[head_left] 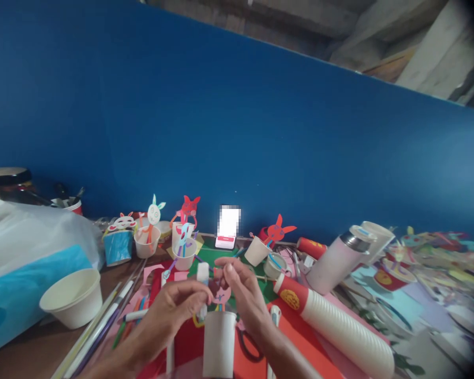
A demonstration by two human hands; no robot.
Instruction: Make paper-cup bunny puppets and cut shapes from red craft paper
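White paper cup (219, 345) stood upright at the near edge of the work area, below and between the two hands; a pink paper face (221, 296) with drawn features rose just above its rim. Left hand (181, 305): thumb and forefinger closed in a pinch, left of the face; any small piece between them could not be made out. Right hand (243, 289): fingers bent, thumb near forefinger, above and right of the face; whether they gripped anything could not be told. Dark-handled scissors (249, 347) lay right of the cup, partly under the right forearm. Stacked paper cups (347, 334) lay on their side farther right. A lit phone (227, 226) stood beyond the hands, near the blue partition (237, 116).
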